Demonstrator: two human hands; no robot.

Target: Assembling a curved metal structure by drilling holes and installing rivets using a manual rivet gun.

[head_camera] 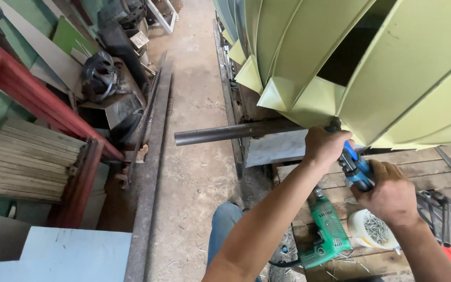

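My left hand [323,147] and my right hand [390,194] both grip a blue and black hand tool [355,168], one on each handle. Its head is pressed against the lower edge of a large pale green folded sheet-metal piece [377,68] on the right. A dark steel pipe [230,132] sticks out to the left from under that piece, just beside my left hand.
A green electric drill [329,233] lies on the wooden pallet [424,159] below my arms, beside a white tub of small metal fasteners [372,228]. Pliers and metal tools [444,209] lie at right. Red steel frame [37,99], stacked boards [24,162] and long steel channels [150,156] stand left.
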